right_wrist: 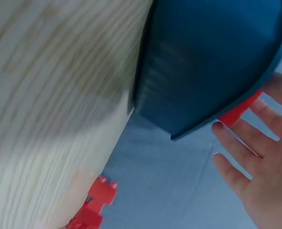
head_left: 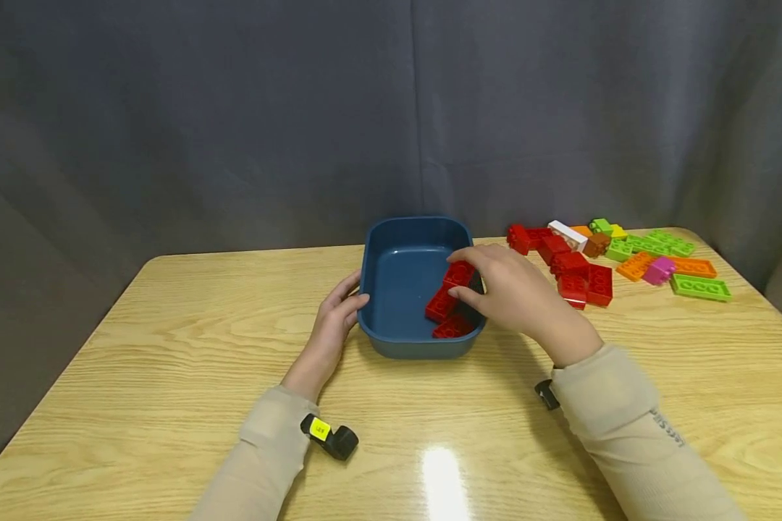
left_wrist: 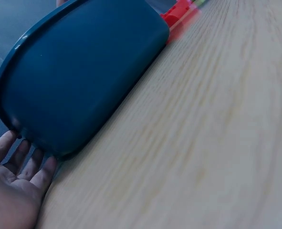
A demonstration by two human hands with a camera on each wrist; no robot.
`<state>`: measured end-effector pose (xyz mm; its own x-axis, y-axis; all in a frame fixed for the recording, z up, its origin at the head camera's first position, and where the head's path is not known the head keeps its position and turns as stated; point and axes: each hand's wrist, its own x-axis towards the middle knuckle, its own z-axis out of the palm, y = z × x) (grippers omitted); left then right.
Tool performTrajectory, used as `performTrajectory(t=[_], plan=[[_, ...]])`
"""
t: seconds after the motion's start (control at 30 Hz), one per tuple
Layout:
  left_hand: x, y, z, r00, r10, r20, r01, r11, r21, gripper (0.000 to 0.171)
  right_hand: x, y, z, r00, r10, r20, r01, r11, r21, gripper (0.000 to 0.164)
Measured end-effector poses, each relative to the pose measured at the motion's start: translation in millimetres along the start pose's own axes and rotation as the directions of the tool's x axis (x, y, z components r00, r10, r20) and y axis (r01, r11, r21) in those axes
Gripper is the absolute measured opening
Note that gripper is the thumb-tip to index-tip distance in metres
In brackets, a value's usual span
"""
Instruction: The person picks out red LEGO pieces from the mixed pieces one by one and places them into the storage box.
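Note:
A deep blue plastic bin [head_left: 391,289] stands on the table in the head view. My left hand [head_left: 332,318] grips its left wall, thumb over the rim and fingers spread along the outside; the left wrist view shows those fingertips [left_wrist: 38,157] against the wall. Over the bin's right side, my right hand [head_left: 511,289] pinches a red toy building brick [head_left: 459,273] between thumb and fingers. Red bricks [head_left: 441,304] lie below it in the bin's right part. From the right wrist, the pinched brick [right_wrist: 238,110] shows at the rim, partly hidden by the bin.
Right of the bin lies a pile of red bricks [head_left: 570,264]. Beyond it are a white brick [head_left: 567,235], a magenta brick [head_left: 659,270], orange bricks [head_left: 635,265] and green bricks [head_left: 700,287]. A dark curtain [head_left: 267,130] hangs behind the wooden table [head_left: 221,325].

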<state>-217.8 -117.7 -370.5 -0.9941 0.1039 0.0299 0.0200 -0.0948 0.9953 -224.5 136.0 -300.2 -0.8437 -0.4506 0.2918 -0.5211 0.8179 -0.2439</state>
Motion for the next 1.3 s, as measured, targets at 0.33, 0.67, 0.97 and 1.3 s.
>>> performTrajectory(t=[0.33,0.67,0.97,1.3], plan=[[-0.2,-1.2,1.0,1.000,-0.006,0.003,0.006,1.000,0.004,0.055,-6,-7,1,0.998,-0.051,0.044,0.054,0.995,-0.078,0.041],[-0.4,-2.7,-0.6,1.000,-0.010,-0.002,0.010,1.000,0.008,0.055,-11,-9,5,0.995,-0.072,0.069,0.078,0.993,-0.092,0.040],[0.7,-1.1,0.6,1.000,0.000,0.002,0.000,1.000,-0.001,0.054,-11,-8,3,0.996,-0.059,0.064,0.065,0.993,-0.097,0.041],[1.0,-2.2,0.8,1.000,0.002,-0.001,-0.002,1.000,-0.013,0.054,-12,-4,-5,0.997,0.018,0.074,-0.010,0.994,-0.108,0.039]])
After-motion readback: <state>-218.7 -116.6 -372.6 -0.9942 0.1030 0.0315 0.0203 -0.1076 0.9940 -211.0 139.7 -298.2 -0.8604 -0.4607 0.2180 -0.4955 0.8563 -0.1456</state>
